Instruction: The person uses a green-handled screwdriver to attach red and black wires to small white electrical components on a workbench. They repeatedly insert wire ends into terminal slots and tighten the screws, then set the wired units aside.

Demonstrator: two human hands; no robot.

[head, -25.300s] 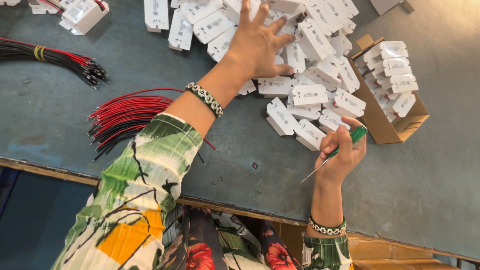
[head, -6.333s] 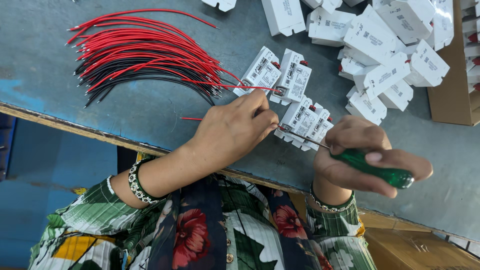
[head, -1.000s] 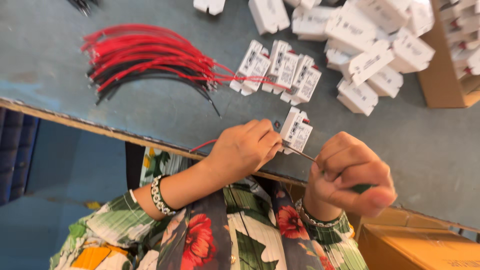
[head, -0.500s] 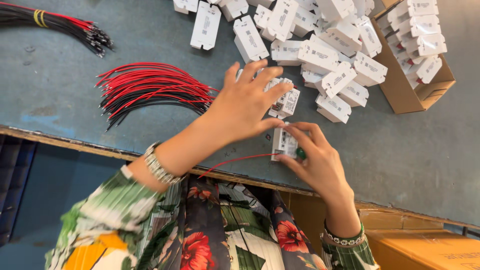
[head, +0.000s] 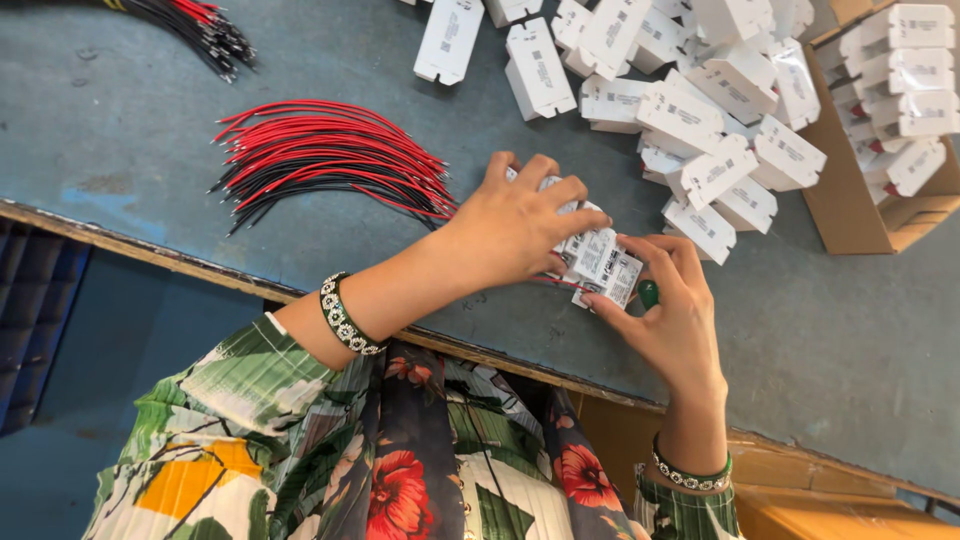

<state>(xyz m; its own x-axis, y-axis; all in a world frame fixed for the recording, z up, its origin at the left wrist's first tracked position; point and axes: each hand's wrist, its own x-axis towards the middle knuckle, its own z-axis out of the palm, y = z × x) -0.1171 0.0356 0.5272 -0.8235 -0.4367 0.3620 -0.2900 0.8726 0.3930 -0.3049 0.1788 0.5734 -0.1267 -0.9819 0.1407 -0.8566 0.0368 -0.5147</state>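
Left hand (head: 520, 225) fingers curled over white modules (head: 598, 255); right hand (head: 668, 310) pinches near one, green screwdriver (head: 649, 293) tucked. Risk: row scatters if nudged, red wire (head: 545, 282) snags.

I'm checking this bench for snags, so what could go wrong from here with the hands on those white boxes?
The right hand holds a box with a green screwdriver handle tucked under its fingers; the tool might slip. The left hand lies over more boxes beside the loose wires, which a sleeve could drag. They sit near the table edge and could fall.

Both hands grip 2 white plastic modules (head: 600, 262) at table edge (head: 300, 60); right hand (head: 668, 318) seemingly holds green-handled tool (head: 648, 294).
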